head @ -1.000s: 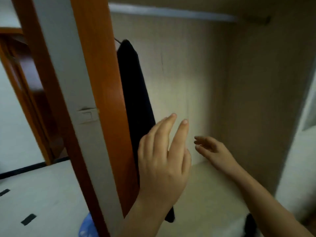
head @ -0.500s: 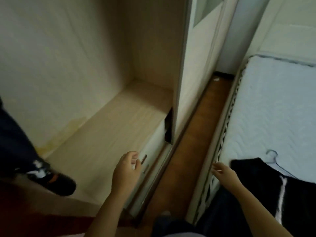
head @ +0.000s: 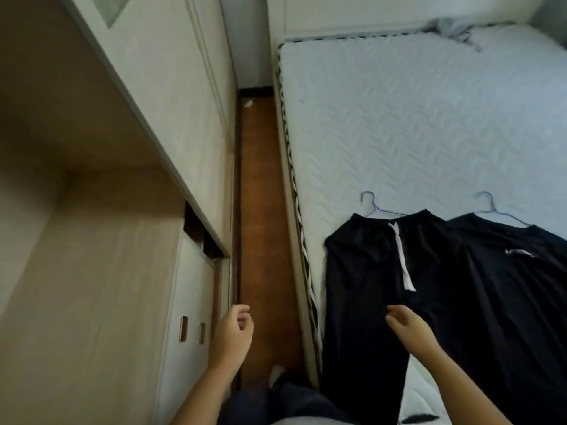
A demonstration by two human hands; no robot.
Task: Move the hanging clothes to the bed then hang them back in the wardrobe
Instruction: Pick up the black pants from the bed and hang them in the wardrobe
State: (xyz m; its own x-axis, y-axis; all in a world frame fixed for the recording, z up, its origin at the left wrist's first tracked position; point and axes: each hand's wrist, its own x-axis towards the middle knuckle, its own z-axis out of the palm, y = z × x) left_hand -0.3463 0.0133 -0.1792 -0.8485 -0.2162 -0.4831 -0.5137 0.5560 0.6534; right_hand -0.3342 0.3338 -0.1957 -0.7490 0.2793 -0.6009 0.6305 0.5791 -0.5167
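Two garments lie flat on the bed (head: 414,118), each on a wire hanger: black trousers (head: 365,271) near the edge, black top (head: 515,296) beside them, overlapping. Right hand (head: 409,331) hovers over the trousers, fingers loosely curled, gripping nothing. Left hand (head: 233,332) is over the floor gap by the open wardrobe (head: 92,256), also relaxed and empty.

trousers (head: 368,271): black, white drawstring | shirt (head: 515,286): black | bed (head: 414,118): white, zigzag quilting | hangers (head: 372,207): blue-grey | floor (head: 260,210): brown | wardrobe (head: 92,271): beige
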